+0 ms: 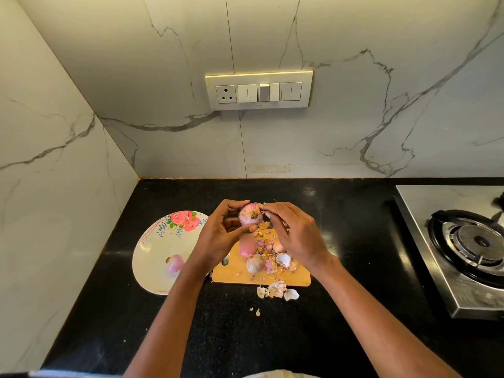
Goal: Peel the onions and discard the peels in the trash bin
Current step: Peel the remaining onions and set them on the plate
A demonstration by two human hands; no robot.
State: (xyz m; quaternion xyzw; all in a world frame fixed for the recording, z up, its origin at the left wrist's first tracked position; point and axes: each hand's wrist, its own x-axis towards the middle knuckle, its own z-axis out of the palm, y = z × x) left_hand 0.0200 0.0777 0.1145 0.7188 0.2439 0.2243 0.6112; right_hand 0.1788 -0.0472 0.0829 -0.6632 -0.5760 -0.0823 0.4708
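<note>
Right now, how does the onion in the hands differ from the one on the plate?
The held onion is in the air above the board, gripped by the left hand; the plate onion lies on the plate, untouched. The held onion still has dry skin, which the right hand's fingers pinch; the plate onion looks smooth and peeled. Both are pinkish.

Below the grip, passage is blocked by the littered cutting board [294,279]; the countertop [341,214] right of it is left open.
</note>
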